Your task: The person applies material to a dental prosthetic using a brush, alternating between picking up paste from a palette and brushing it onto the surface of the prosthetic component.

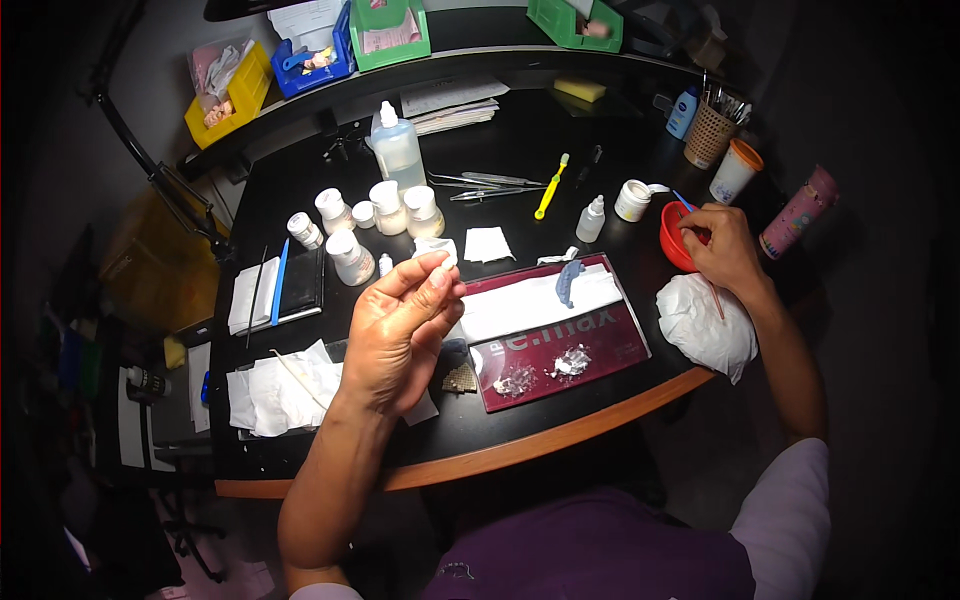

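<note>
My left hand [395, 335] is raised over the near part of the desk, thumb and fingertips pinched together. A tiny whitish piece seems to sit between them, too small to name, with a white tissue [434, 246] behind it. My right hand [724, 248] is closed at the red bowl [677, 240], fingers at its rim. A thin reddish-brown stick [717, 302] shows below this hand, apparently held in it; its working end is hidden. Between the hands lies a dark red glass slab [560, 350] bearing a folded white paper towel [520, 305], a grey-blue strip [569, 284] and white powder heaps [571, 362].
White-capped jars [349, 257] and a clear squeeze bottle [398, 150] stand behind my left hand. Tweezers [490, 183] and a yellow toothbrush [551, 190] lie farther back. A crumpled white bag [705, 322] lies under my right wrist; a pink bottle [798, 212] stands right.
</note>
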A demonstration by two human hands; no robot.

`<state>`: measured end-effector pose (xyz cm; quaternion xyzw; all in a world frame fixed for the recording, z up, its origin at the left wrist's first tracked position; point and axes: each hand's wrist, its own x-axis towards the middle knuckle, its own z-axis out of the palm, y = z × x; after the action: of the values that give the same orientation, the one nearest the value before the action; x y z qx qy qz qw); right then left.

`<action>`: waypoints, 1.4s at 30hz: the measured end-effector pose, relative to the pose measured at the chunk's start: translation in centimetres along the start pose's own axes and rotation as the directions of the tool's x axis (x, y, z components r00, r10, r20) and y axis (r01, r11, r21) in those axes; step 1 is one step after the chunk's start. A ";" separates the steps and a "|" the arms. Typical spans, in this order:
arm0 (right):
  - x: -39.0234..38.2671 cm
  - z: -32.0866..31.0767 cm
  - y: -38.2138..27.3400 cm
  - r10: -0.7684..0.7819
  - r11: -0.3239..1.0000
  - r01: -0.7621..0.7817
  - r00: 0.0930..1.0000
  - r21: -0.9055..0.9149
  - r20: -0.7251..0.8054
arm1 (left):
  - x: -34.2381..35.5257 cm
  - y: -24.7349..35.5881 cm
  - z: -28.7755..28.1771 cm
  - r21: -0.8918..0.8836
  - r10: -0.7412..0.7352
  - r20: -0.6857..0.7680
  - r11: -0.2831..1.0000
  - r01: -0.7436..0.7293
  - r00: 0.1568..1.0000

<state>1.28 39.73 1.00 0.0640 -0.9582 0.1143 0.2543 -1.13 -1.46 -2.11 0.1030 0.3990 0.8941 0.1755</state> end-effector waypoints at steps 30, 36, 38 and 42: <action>1.0 0.5 1.7 0.201 0.980 -0.201 0.980 0.007 0.009 | 0.3 -0.2 -0.1 0.266 0.180 -0.037 0.950 -0.164 0.983; 1.3 -0.3 -0.7 -0.060 0.966 0.032 0.993 -0.257 -0.100 | 0.1 2.6 -0.8 0.265 0.346 -0.068 0.910 -0.318 0.936; 0.5 -1.0 -1.8 -0.133 0.975 0.104 0.981 -0.197 -0.142 | 0.5 3.7 -1.3 0.280 0.447 -0.069 0.867 -0.412 0.892; 0.0 -2.7 -7.7 -0.163 0.987 0.162 0.985 -0.021 -0.060 | -0.4 7.0 -3.4 0.276 0.593 -0.010 0.775 -0.568 0.805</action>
<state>3.93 32.93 4.73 0.1364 -0.9424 0.0873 0.2928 -3.51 -8.26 0.89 0.2001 0.4691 0.8481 -0.1434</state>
